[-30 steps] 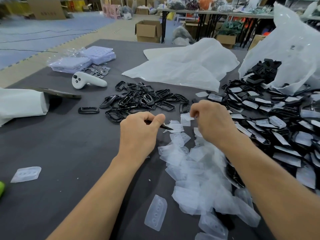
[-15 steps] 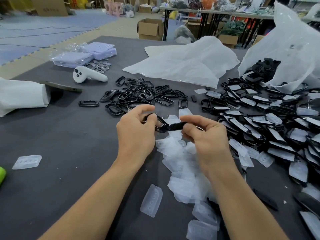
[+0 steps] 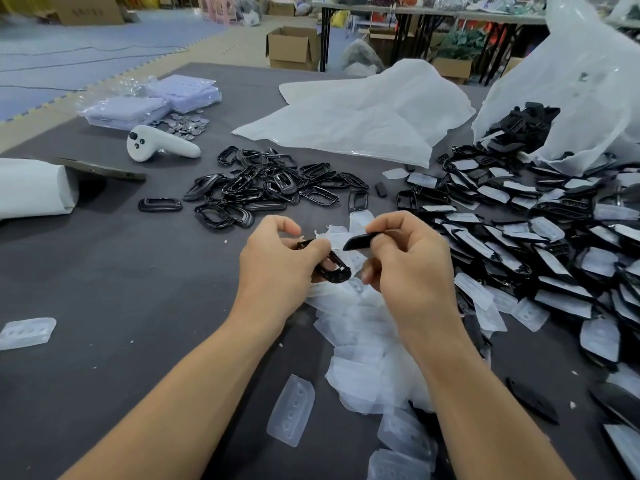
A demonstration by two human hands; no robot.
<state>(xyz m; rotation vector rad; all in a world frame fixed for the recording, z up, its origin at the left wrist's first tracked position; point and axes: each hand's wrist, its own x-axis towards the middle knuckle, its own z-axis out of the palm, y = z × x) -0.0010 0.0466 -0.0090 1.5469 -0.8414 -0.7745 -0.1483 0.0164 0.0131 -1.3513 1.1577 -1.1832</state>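
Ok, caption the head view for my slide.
Left hand holds a black oval frame, right hand pinches a black insert, over a heap of translucent liners.

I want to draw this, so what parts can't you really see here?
Head view: part of the black frame is covered by the left hand.
Head view: the black piece's back end is inside the right hand.
Head view: the plastic bag is cut off by the right edge.
Head view: silvery discs, too small to identify.

Forearms forward, my hands close together. Left hand (image 3: 277,263) pinches a black frame (image 3: 337,276); right hand (image 3: 410,263) pinches a black piece (image 3: 358,241), lower fingers probably curled.
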